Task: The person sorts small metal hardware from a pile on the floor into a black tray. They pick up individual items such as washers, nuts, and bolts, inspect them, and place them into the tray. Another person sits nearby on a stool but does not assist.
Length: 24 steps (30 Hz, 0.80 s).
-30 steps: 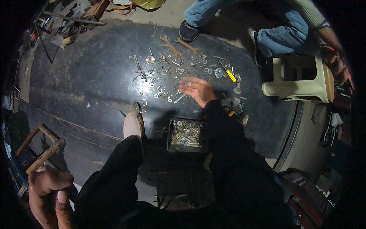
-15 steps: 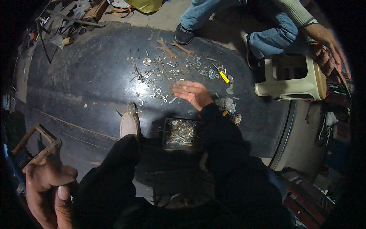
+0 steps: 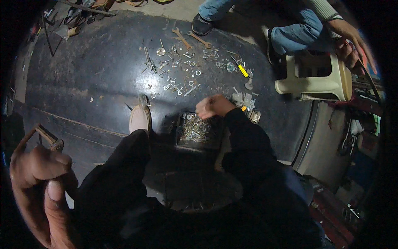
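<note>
The box (image 3: 189, 147) of metal fasteners (image 3: 195, 129) lies toward me and left from my curled right hand (image 3: 213, 106), far nearer it than my left hand (image 3: 43, 174); whether either grip pinches anything, I cannot tell.

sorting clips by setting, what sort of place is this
Probably a repair workshop or garage: there are brown wrenches, a yellow-handled screwdriver and a box of small metal hardware.

Dark mat (image 3: 83, 58) beneath wrenches (image 3: 200, 39), bolts (image 3: 190, 91)
</note>
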Motion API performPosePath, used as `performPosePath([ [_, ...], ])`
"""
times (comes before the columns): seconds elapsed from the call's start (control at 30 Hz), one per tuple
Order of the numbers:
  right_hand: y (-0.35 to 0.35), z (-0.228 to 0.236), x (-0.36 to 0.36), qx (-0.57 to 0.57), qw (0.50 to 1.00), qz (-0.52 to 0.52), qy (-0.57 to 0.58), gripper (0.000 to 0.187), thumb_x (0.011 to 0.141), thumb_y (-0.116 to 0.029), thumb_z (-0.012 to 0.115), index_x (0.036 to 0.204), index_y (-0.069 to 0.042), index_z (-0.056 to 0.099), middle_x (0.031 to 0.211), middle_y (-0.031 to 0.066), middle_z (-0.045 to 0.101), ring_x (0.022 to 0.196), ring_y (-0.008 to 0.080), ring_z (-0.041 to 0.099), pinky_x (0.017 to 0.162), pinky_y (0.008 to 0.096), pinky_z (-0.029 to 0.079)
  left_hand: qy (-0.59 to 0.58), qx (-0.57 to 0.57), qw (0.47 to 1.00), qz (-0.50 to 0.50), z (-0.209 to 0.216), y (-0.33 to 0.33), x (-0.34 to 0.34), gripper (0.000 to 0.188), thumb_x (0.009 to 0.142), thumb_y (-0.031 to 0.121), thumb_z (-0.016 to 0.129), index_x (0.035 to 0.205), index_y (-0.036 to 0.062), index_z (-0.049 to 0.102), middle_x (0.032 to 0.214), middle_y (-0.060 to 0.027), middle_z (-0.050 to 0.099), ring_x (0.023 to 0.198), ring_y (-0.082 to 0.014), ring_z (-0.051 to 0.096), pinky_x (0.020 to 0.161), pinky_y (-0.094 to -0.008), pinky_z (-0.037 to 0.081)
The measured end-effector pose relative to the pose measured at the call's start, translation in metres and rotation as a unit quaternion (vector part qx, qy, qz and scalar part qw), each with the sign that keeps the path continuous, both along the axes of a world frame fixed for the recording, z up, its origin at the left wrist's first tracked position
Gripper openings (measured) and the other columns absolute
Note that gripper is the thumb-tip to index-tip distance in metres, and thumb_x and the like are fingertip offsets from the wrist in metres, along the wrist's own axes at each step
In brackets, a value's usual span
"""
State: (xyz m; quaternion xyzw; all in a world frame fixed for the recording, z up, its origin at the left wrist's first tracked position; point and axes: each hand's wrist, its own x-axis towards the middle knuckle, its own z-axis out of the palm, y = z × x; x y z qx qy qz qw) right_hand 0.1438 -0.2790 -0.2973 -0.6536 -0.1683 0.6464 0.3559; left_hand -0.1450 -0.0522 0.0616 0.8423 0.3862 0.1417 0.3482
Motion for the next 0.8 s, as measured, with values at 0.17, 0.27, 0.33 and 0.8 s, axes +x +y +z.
performPosePath([
  [0.17,-0.020,-0.003,-0.018,0.140,0.975,0.172,0.007,0.038,0.088,-0.012,0.063,0.119,0.010,0.061,0.101,0.0208,0.069,0.087,0.0276,0.071,0.076,0.0367,0.059,-0.018,0.045,0.992,0.120,-0.006,-0.009,-0.004,0.032,0.101,0.027,0.052,0.124,0.0049,0.055,0.081,-0.0073,0.060,0.062,-0.0107,0.053,0.058,-0.0237,0.041],
  [0.27,-0.020,-0.004,-0.017,0.051,0.990,0.027,0.126,0.036,0.089,-0.010,0.062,0.119,0.009,0.060,0.100,0.0206,0.069,0.088,0.0271,0.071,0.074,0.0372,0.059,-0.007,0.019,0.994,0.107,-0.001,-0.007,-0.003,0.032,0.101,0.027,0.053,0.125,0.0048,0.055,0.083,-0.0078,0.062,0.063,-0.0113,0.055,0.060,-0.0236,0.043],
  [0.33,-0.014,-0.008,-0.007,0.029,0.973,-0.059,0.219,0.033,0.089,-0.008,0.058,0.118,0.008,0.061,0.095,0.0179,0.069,0.081,0.0240,0.071,0.069,0.0359,0.059,0.019,-0.019,1.000,0.008,0.006,0.003,-0.004,0.033,0.101,0.026,0.052,0.126,0.0047,0.054,0.084,-0.0081,0.063,0.065,-0.0122,0.058,0.063,-0.0241,0.045],
  [0.8,0.007,-0.132,0.041,0.056,0.880,-0.186,-0.434,0.015,0.080,-0.009,0.068,0.092,0.000,0.070,0.083,0.0085,0.072,0.074,0.0174,0.067,0.067,0.0304,0.052,0.096,-0.053,0.994,-0.019,0.012,0.007,0.012,0.036,0.099,0.036,0.053,0.118,0.0051,0.054,0.100,-0.0126,0.060,0.086,-0.0227,0.062,0.079,-0.0345,0.050],
])
